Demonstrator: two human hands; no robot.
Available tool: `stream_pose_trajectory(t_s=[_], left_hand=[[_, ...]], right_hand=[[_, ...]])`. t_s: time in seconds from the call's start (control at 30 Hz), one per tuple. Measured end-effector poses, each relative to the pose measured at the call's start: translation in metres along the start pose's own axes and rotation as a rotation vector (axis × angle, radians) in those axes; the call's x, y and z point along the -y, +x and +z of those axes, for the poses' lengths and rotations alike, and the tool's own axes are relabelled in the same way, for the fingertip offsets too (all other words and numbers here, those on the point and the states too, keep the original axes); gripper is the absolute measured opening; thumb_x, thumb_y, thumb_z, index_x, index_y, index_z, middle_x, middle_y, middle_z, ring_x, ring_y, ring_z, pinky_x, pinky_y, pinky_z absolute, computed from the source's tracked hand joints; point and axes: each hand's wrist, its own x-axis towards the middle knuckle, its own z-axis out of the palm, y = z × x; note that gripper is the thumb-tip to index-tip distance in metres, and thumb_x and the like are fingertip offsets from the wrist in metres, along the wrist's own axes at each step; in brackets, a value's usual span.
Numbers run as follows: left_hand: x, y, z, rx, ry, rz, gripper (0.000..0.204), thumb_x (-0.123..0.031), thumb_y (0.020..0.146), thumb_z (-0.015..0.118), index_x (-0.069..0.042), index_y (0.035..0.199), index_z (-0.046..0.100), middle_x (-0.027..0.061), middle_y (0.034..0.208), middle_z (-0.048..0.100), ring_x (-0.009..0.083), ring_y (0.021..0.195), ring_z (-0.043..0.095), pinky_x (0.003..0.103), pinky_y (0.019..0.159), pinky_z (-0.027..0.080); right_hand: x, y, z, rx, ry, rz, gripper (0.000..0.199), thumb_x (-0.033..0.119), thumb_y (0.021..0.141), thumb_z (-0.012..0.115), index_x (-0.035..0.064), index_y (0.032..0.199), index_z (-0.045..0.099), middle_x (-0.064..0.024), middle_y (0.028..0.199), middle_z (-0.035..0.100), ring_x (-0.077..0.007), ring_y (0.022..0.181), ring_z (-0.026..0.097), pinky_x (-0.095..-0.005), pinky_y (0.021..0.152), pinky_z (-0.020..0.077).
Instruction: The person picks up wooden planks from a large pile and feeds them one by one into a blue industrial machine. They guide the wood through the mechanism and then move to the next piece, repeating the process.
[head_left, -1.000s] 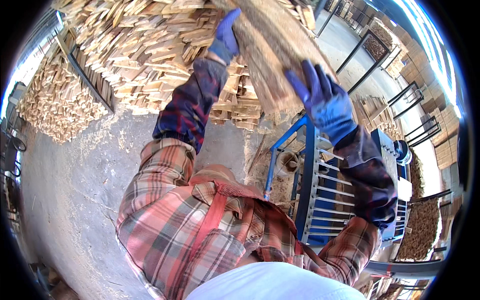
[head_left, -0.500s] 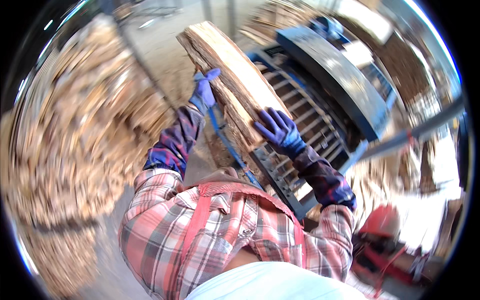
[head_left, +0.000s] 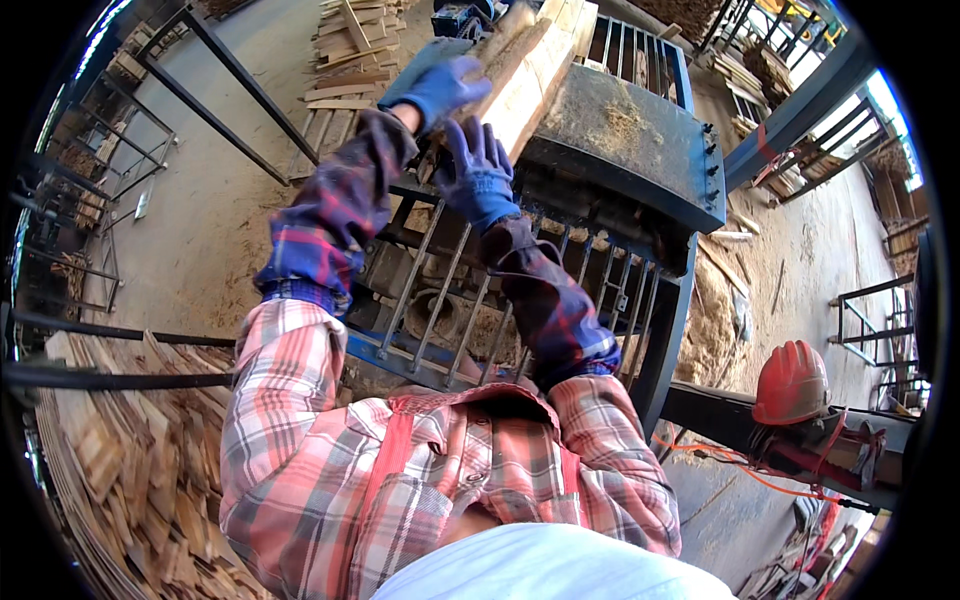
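Room and surface, left to right: dark metal racks are standing on the concrete floor, which is carrying scattered sawdust. A machine with a row of parallel metal bars is occupying the centre; bare floor is extending along the right.

Workpiece position: the wood slab is lying over the far part of the machine, slanting away and to the right. The left hand is reaching across the slab's left side; its fingertips are blurring, so whether it is gripping cannot be told. The right hand is spreading, fingers straight and unclenched, at the slab's near end; contact cannot be confirmed.

Surroundings, left to right: a pile of wood strips is filling the lower left. A stack of short boards is sitting beyond the left forearm. Both forearms are covering portions of the machine. A sawdust-covered metal hood is standing immediately right of the slab, bounding that side. A red hard hat is resting on a dark beam, and an orange cable is hanging below.
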Motion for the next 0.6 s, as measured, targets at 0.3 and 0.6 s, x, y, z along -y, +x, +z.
stream_pose_trajectory(t_s=[0.3,0.6], left_hand=[[0.024,-0.052,0.086,-0.117,0.235,-0.011,0.044,-0.030,0.084,0.065,0.000,0.115,0.059,0.0224,0.115,0.059,0.0398,0.105,0.058,0.043,0.090,0.047],[0.004,-0.157,0.204,0.109,-0.433,-0.229,0.056,-0.035,0.085,0.069,0.005,0.121,0.055,0.0213,0.112,0.064,0.0314,0.104,0.062,0.037,0.089,0.048]], right_hand=[[-0.131,-0.047,0.070,0.121,1.054,1.005,0.057,0.043,0.085,0.066,-0.0078,0.110,0.064,-0.0139,0.090,0.068,-0.0230,0.078,0.062,-0.0333,0.075,0.0486],[-0.129,-0.207,-0.027,-0.200,1.270,1.137,0.033,0.033,0.089,0.070,0.0026,0.102,0.066,-0.0016,0.089,0.067,-0.0131,0.079,0.063,-0.0301,0.073,0.0505]])
